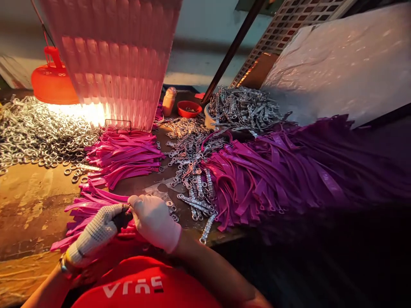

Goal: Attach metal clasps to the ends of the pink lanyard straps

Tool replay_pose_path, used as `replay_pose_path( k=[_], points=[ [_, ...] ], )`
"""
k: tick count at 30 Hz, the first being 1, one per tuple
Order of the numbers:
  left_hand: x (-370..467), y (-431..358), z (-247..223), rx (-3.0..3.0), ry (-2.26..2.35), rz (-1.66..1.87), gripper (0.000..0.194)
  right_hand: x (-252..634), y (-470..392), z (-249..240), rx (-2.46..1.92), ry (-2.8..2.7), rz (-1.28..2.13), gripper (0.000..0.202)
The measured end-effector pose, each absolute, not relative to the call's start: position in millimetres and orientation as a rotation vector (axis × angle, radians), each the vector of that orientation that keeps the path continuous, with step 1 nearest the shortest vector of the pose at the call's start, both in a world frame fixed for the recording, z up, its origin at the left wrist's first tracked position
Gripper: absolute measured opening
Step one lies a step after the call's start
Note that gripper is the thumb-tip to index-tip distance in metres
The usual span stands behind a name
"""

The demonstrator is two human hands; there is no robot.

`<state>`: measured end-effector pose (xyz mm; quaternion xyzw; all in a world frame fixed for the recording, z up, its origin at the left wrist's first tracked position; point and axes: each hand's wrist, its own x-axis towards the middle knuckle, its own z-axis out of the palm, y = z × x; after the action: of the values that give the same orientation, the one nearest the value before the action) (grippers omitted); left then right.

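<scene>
My left hand (99, 229), in a white dotted knit glove with a dark patch at the fingertips, is closed at the table's front edge. My right hand (156, 219), in a thin pale glove, is pinched closed against it. What lies between the fingertips is too small to make out. Under and beside both hands spread pink strips (88, 209). A second bundle of pink strips (128, 156) lies just beyond. Metal chain pieces (195, 188) are heaped to the right of my hands, beside a large pile of purple-pink strips (257, 175).
Metal rings (38, 132) are piled at the left under a red lamp (54, 83). A ribbed translucent sheet (122, 55) hangs ahead. Behind stand a bottle (168, 101), a red bowl (189, 109) and a heaped container (210, 119). A plastic-wrapped bundle (343, 64) is at right.
</scene>
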<state>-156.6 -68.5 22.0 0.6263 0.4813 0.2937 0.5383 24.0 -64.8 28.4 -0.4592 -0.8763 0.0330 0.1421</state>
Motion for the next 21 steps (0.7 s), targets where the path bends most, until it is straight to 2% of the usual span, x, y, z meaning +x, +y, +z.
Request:
replay_pose_path(
  k=[2,4,6,11,15,19,21],
  points=[
    [-154,-72,18,1.315,1.168,0.714,0.027,28,-64,35,-1.352,-2.529,0.248,0.019],
    [-153,-77,15,1.231,1.231,0.737,0.034,32,-62,43,-1.376,-2.580,0.390,0.032],
    [-153,-81,12,1.274,1.276,0.752,0.032,35,-59,48,-1.423,-2.645,0.455,0.038],
    [-157,-85,5,1.463,1.326,0.749,0.019,33,-57,41,-1.378,-2.804,0.373,0.017],
    [-151,-82,6,1.362,1.263,0.758,0.013,30,-66,29,-1.145,-2.979,0.254,0.018],
    [-150,-74,30,1.268,1.178,0.685,0.003,36,-66,35,-1.090,-2.967,0.176,0.016],
    [-164,-71,49,1.141,1.127,0.672,0.011,44,-62,47,-1.098,-2.937,0.153,0.021]
  ],
)
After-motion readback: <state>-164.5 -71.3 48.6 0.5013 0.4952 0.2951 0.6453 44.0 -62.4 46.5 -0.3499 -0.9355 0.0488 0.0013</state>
